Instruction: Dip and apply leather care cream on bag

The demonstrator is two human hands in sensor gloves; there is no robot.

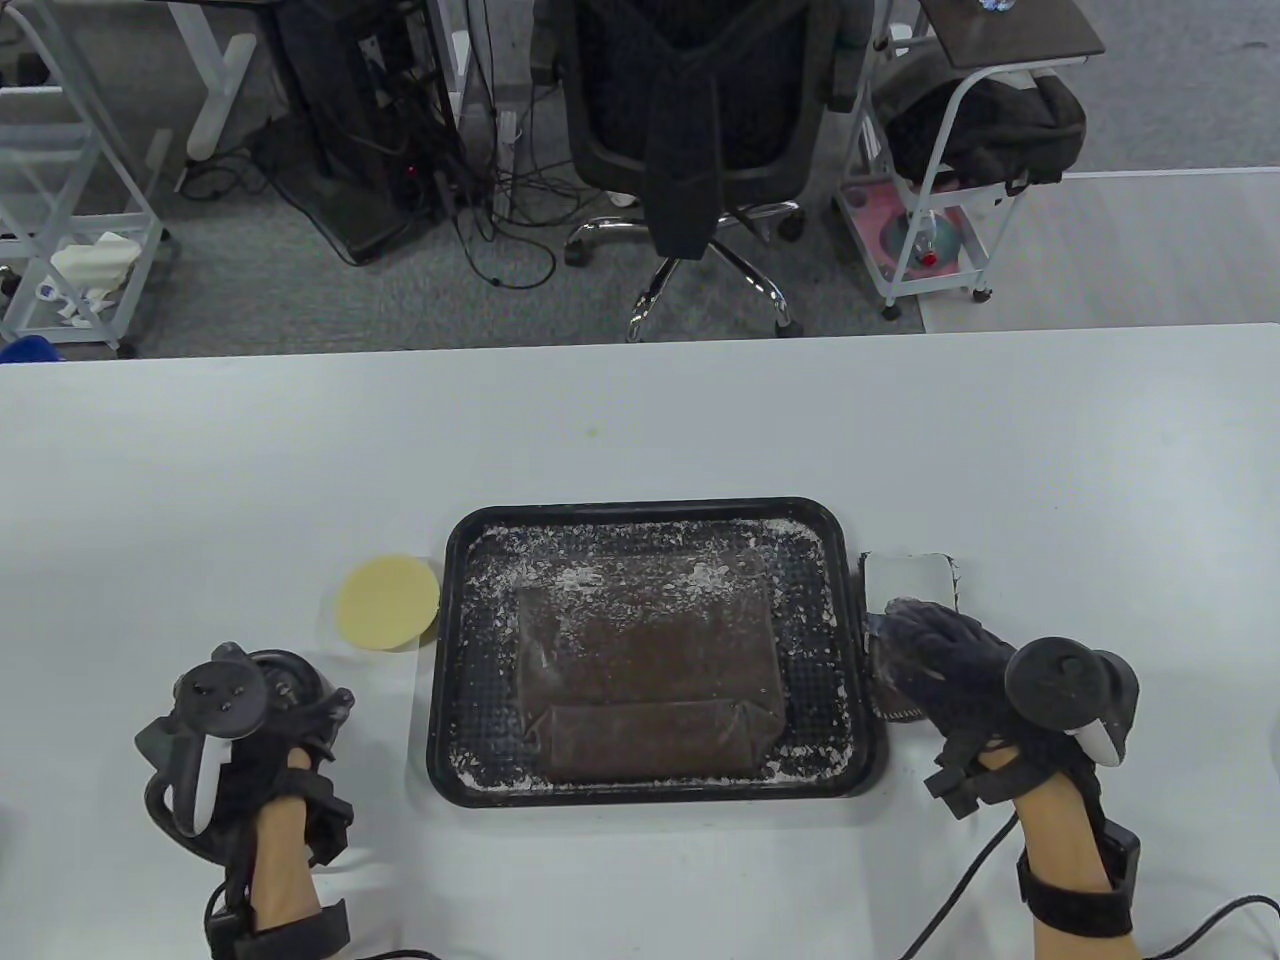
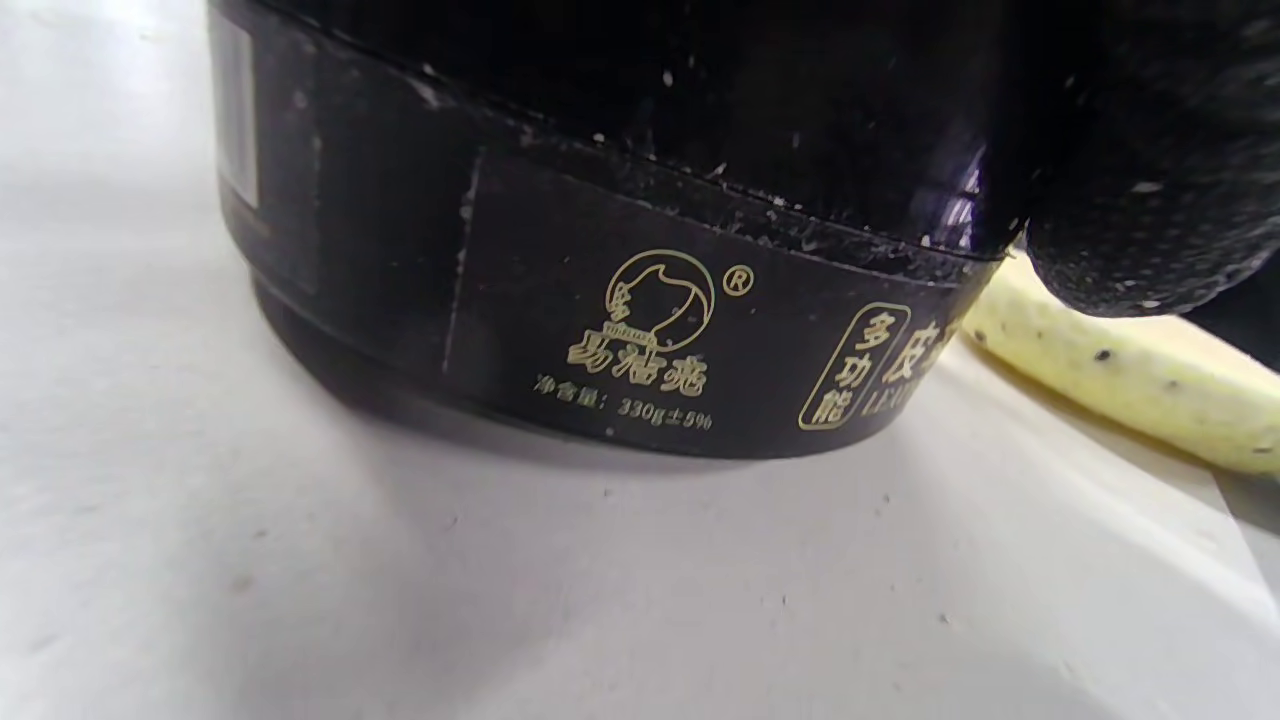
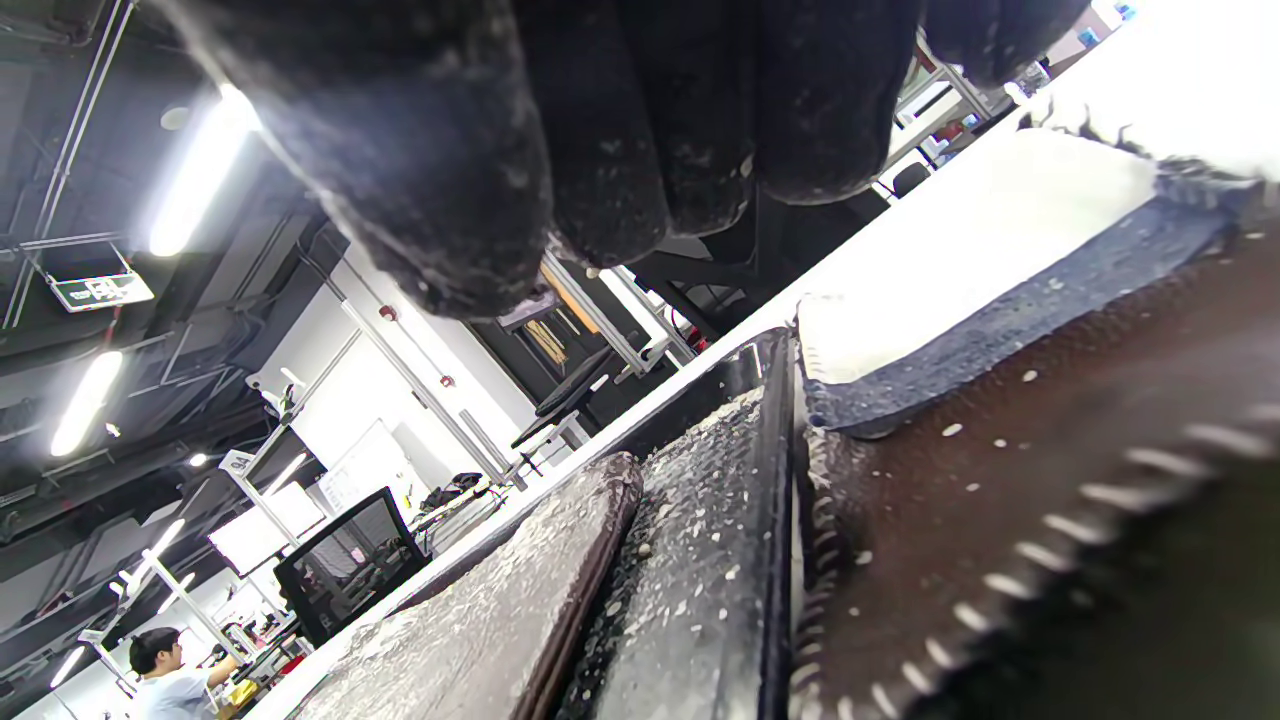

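Nearest us, at about seven o'clock on the table [image 1: 200, 450], we see the left hand [image 1: 240, 740] resting on a black jar of leather care cream [image 2: 620, 300]. In the left wrist view the jar stands upright on the white surface, its gold-printed label facing the camera, with a gloved fingertip [image 2: 1140, 230] against its upper right side. We cannot tell whether the fingers are clamped around the jar or only laid on it.

At about four o'clock the right hand [image 1: 960, 670] lies with its fingers [image 3: 440, 170] stretched forward and close together over a cloth [image 1: 910, 590] that sits just beside the right rim of the tray. In the right wrist view the fingertips hang above the cloth's white top and dark blue edge; we cannot tell whether they press on it.

At the centre lies a black tray [image 1: 640, 510], dusted with white flecks. The brown leather bag [image 1: 650, 680] lies flat inside it, toward the near side, also speckled white.

At about nine o'clock from the tray, just beside its left rim, a round pale yellow sponge [image 1: 388, 603] rests on the table, just beyond the left hand.

Farther off, past the table's twelve o'clock edge, a black office chair [image 1: 690, 120] stands on grey carpet.
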